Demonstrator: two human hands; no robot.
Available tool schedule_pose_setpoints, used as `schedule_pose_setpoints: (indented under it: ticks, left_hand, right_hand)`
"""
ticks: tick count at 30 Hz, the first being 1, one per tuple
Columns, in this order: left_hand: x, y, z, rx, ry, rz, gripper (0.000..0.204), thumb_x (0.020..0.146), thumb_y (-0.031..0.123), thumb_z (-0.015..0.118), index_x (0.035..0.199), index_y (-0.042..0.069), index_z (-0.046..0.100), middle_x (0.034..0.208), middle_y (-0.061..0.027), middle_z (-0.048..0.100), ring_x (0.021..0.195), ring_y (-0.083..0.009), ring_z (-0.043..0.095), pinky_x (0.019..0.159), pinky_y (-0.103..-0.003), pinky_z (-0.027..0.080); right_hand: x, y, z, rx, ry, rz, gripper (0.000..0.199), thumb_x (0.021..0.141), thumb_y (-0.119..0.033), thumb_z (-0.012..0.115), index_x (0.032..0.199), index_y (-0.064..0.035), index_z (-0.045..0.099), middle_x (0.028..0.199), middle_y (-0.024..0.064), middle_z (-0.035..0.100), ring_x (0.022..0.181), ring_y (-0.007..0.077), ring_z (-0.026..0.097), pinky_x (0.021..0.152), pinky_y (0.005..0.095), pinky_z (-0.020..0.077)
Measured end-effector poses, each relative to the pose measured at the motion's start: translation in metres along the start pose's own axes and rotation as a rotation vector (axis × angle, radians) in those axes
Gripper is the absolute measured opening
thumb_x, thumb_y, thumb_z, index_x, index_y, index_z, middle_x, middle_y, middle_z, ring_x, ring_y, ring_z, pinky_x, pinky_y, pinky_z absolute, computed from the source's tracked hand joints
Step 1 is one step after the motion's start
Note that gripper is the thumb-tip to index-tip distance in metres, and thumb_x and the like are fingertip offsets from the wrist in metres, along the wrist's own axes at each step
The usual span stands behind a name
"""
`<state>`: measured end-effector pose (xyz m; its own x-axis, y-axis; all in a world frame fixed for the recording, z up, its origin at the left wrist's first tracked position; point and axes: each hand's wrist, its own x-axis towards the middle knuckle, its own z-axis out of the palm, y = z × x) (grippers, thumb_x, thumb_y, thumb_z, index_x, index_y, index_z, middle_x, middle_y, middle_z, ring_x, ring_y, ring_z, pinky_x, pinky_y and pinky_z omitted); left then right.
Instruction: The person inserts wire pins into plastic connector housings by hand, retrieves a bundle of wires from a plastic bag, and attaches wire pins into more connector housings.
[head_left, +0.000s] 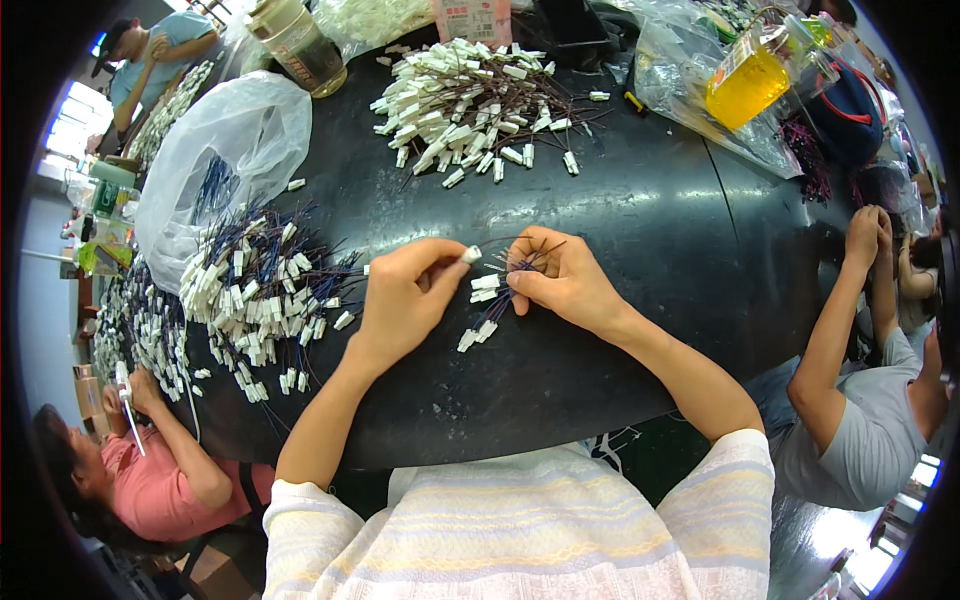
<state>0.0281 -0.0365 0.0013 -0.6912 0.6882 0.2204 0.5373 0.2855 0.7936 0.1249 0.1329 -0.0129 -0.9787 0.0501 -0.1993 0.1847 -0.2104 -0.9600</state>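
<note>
Between the thumb and fingers of my left hand (405,295) is a small white connector (471,255), with a thin dark wire running from it toward the other hand. My right hand (565,275) is closed around a small bunch of dark wires (503,303). Several white connectors (485,288) hang from that bunch on its left side, and thin wire ends stick out above the fingers. Both hands are just above the black table (620,390), close together. Left of my left hand lies a heap of white connectors on blue and dark wires (260,300).
Ahead is a second heap of white connectors on brown wires (470,105). A clear plastic bag (225,150), a drink bottle (298,45) and a bottle of yellow liquid (748,85) stand farther back. Co-workers sit on both sides, one in pink (165,480), one in grey (855,420).
</note>
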Motion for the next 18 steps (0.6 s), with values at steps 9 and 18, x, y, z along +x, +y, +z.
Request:
schedule_pose_setpoints:
  ticks: [9, 18]
  left_hand:
    - [-0.007, 0.004, -0.002, -0.028, -0.012, 0.040, 0.013, 0.071, -0.002, 0.064, 0.085, -0.001, 0.063, 0.067, -0.0064, 0.059, 0.050, -0.0089, 0.049, 0.045, -0.021, 0.036]
    - [-0.006, 0.003, 0.008, 0.114, 0.077, 0.407, 0.017, 0.066, -0.008, 0.063, 0.082, -0.002, 0.061, 0.072, -0.0101, 0.061, 0.058, -0.0211, 0.053, 0.051, -0.030, 0.043]
  right_hand:
    - [0.002, 0.007, 0.002, -0.050, 0.059, -0.059, 0.007, 0.076, -0.003, 0.057, 0.079, 0.0000, 0.051, 0.062, 0.0021, 0.055, 0.054, 0.0071, 0.054, 0.050, 0.0208, 0.0386]
    - [0.000, 0.002, 0.003, -0.081, 0.060, -0.088, 0.007, 0.075, -0.001, 0.057, 0.079, 0.0004, 0.051, 0.066, 0.0027, 0.056, 0.057, 0.0072, 0.054, 0.051, 0.0212, 0.0410]
